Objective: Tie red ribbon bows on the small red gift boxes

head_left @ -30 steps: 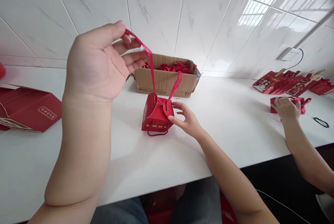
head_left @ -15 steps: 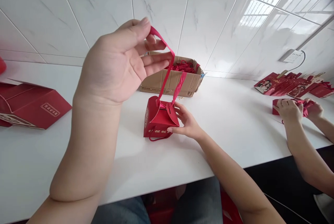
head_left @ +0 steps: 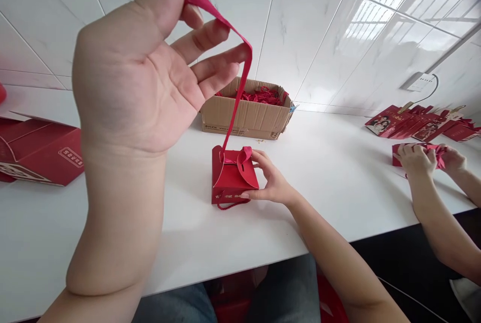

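One small red card gift box [head_left: 235,180] stands on the white bench [head_left: 319,162]. Up and left of it, the left hand [head_left: 146,77] pinches one red fabric ribbon [head_left: 240,92] running from its top, three fingers loosely spread. The half-curled right hand [head_left: 272,185] holds its right side. Behind it sits one brown cardboard carton [head_left: 244,120].

You wear denim jeans [head_left: 176,308], bluer on your left thigh, greyer on your right. Your left forearm [head_left: 124,222] is bare, with a deep crease near the elbow; your right forearm [head_left: 330,253] is bare too. Your left hand [head_left: 131,77] has a lined palm and short thumbnail; your right hand [head_left: 275,182] is equally uncovered.
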The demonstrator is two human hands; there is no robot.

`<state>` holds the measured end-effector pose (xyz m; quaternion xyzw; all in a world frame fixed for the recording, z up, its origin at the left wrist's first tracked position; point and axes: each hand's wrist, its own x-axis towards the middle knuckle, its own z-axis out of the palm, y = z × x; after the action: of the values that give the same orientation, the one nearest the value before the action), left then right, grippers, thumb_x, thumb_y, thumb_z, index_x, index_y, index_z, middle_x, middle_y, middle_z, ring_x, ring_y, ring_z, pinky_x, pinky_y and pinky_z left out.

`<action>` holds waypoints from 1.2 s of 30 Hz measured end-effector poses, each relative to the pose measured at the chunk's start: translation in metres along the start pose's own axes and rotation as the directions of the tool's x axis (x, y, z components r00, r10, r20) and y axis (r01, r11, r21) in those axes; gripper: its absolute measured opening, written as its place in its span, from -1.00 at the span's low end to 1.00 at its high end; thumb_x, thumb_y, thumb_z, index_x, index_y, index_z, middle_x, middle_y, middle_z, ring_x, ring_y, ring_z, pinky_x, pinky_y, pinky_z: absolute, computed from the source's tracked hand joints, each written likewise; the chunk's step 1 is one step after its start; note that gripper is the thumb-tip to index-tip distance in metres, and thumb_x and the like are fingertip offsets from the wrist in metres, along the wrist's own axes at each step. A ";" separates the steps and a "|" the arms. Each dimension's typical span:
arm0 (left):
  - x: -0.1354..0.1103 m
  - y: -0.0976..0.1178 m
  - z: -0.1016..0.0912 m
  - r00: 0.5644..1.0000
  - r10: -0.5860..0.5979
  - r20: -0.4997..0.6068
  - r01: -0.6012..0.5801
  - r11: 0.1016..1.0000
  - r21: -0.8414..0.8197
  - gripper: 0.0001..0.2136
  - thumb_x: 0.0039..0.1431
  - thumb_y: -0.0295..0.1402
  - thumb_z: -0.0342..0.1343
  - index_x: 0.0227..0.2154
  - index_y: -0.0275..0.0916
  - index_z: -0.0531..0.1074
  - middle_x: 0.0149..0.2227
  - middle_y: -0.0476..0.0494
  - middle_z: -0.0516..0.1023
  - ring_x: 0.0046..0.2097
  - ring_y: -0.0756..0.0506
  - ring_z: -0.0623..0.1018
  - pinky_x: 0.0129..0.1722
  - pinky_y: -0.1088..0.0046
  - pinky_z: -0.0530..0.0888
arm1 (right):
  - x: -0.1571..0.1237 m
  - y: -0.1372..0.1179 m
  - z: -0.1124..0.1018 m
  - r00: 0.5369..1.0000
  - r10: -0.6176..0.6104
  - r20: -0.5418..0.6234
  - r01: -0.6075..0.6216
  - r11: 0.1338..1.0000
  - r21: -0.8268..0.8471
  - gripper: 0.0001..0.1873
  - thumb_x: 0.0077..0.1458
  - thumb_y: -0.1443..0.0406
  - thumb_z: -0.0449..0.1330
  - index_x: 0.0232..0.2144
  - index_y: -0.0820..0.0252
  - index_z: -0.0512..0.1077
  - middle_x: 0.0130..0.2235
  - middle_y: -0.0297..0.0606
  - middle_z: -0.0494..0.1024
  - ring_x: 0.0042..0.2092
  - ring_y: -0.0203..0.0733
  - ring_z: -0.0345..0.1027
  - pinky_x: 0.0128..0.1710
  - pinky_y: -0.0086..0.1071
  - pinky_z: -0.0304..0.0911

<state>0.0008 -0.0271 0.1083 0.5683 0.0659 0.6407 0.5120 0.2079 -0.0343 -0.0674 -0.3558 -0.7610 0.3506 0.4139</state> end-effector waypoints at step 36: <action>0.021 -0.027 -0.011 0.984 -0.174 -0.049 0.173 0.985 -0.020 -0.89 0.28 -0.37 0.03 -0.32 -0.28 0.39 -0.21 -0.08 0.48 -0.09 -0.10 0.55 -0.13 0.40 0.49 | 0.092 -0.097 -0.033 0.985 0.002 -0.170 0.088 0.848 0.522 -0.86 0.02 0.16 0.30 -0.41 0.08 0.51 -0.35 -0.38 0.55 -0.29 -0.25 0.49 -0.19 -0.28 0.45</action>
<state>0.0116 0.0062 0.1002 0.5401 0.1231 0.6083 0.5685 0.1752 0.0010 0.0615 -0.2387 -0.6067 0.5062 0.5646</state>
